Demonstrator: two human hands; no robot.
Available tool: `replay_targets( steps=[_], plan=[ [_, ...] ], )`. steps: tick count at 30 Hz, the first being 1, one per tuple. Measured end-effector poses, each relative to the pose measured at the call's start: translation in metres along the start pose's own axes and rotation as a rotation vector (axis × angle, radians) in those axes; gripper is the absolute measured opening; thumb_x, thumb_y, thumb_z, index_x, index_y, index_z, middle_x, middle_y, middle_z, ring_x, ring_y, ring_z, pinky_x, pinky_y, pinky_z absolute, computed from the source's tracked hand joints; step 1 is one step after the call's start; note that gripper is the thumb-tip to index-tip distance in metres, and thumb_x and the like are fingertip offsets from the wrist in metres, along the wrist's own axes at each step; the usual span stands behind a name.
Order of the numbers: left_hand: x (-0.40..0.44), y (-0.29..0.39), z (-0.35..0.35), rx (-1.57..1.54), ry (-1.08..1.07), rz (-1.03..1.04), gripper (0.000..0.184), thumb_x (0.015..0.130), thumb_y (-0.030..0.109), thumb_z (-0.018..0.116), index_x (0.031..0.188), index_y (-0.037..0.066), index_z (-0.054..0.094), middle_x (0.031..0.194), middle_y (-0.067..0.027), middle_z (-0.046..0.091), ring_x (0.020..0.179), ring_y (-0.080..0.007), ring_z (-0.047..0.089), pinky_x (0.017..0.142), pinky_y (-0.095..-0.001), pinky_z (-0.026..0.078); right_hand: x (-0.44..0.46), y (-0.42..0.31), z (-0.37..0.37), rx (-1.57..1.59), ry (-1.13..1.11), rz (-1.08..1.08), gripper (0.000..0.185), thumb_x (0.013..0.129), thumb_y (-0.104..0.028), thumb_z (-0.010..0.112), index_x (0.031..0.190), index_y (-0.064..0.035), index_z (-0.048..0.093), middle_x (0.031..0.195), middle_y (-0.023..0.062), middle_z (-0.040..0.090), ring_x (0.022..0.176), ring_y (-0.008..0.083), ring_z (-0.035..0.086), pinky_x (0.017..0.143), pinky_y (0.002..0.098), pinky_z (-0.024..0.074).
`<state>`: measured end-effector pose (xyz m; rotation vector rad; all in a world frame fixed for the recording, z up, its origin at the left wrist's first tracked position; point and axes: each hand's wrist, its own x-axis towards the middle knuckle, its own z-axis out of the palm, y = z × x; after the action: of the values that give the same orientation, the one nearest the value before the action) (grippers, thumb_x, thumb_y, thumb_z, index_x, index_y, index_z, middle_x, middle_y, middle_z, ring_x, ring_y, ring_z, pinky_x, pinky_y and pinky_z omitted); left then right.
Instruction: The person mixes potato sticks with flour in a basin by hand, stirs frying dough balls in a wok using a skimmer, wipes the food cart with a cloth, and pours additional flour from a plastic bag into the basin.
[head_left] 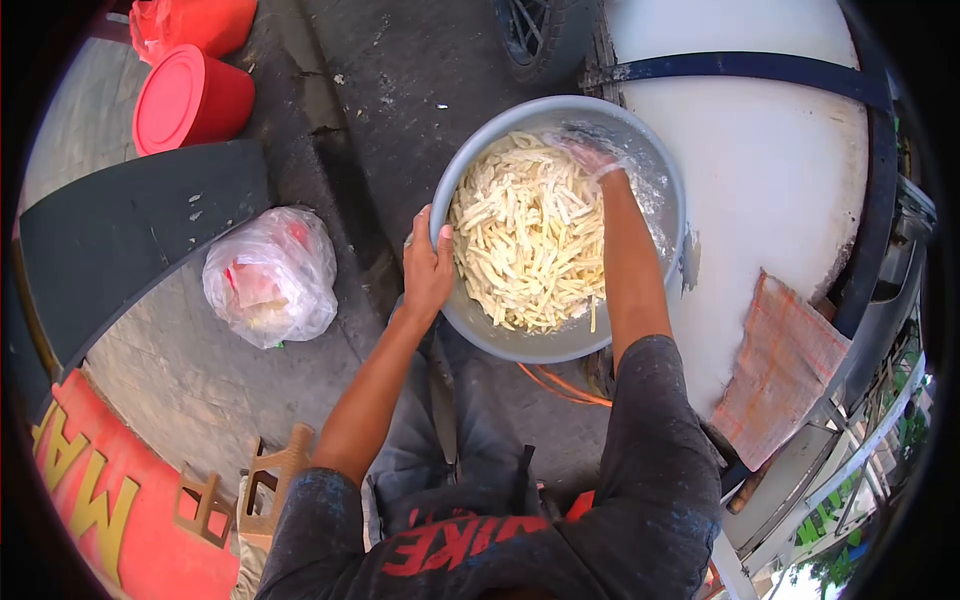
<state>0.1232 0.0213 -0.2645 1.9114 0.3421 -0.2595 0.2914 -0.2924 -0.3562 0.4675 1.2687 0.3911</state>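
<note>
A large grey basin [560,348] holds a heap of pale, flour-dusted cut potato sticks [530,235]. My left hand [428,268] grips the basin's left rim, thumb over the edge and fingers around the outside. Inside the basin, at its upper right, is my right hand [592,158] in a clear plastic glove. It touches the edge of the heap beside loose white flour [652,195] on the basin wall. The fingers of that hand are blurred and partly covered, so their pose is unclear.
Left of the basin, a tied clear plastic bag [272,278] lies on the pavement. A red lidded bucket [195,100] stands farther up. To the right is a white curved surface [740,190] with a worn cloth [780,370]. A wheel [540,35] is beyond the basin.
</note>
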Motion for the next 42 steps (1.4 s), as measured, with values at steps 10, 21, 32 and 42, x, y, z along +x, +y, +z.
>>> replay_targets(
  steps=[10, 21, 32, 42],
  plan=[
    [0.0, 0.003, 0.0, 0.014, 0.092, 0.006, 0.043, 0.1, 0.035, 0.045, 0.126, 0.001, 0.049, 0.089, -0.0205, 0.065, 0.081, -0.0347, 0.065, 0.072, -0.0409, 0.048, 0.046, 0.155, -0.059, 2.895, 0.108, -0.55, 0.059, 0.078, -0.056, 0.066, 0.115, -0.011, 0.068, 0.114, 0.0107, 0.067, 0.101, 0.0261, 0.059, 0.095, 0.0362, 0.0435],
    [-0.006, 0.0, 0.003, 0.054, 0.143, 0.045, 0.042, 0.1, 0.034, 0.044, 0.124, 0.0, 0.049, 0.093, -0.0235, 0.064, 0.085, -0.0405, 0.064, 0.074, -0.0448, 0.048, -0.09, -0.007, -0.2, 2.799, -0.143, 1.358, 0.06, 0.086, -0.057, 0.056, 0.127, -0.0136, 0.059, 0.133, 0.0162, 0.052, 0.127, 0.0328, 0.043, 0.108, 0.0428, 0.033],
    [-0.001, 0.013, 0.005, 0.057, 0.114, 0.032, 0.039, 0.101, 0.032, 0.044, 0.124, 0.0, 0.048, 0.085, -0.0218, 0.065, 0.077, -0.0361, 0.065, 0.07, -0.0428, 0.048, 0.005, 0.092, -0.104, 2.839, -0.431, 0.681, 0.078, 0.078, -0.062, 0.058, 0.133, -0.0075, 0.053, 0.14, 0.0199, 0.047, 0.126, 0.0352, 0.048, 0.103, 0.0389, 0.0411],
    [-0.005, 0.004, -0.004, 0.0, 0.066, 0.017, 0.04, 0.1, 0.03, 0.045, 0.125, -0.002, 0.049, 0.096, -0.0244, 0.064, 0.085, -0.0412, 0.064, 0.074, -0.0441, 0.049, -0.074, 0.043, -0.027, 2.953, -0.503, 0.235, 0.107, 0.074, -0.051, 0.073, 0.153, -0.0175, 0.008, 0.148, 0.0284, 0.03, 0.133, 0.0393, 0.039, 0.112, 0.0377, 0.0325]
  ],
)
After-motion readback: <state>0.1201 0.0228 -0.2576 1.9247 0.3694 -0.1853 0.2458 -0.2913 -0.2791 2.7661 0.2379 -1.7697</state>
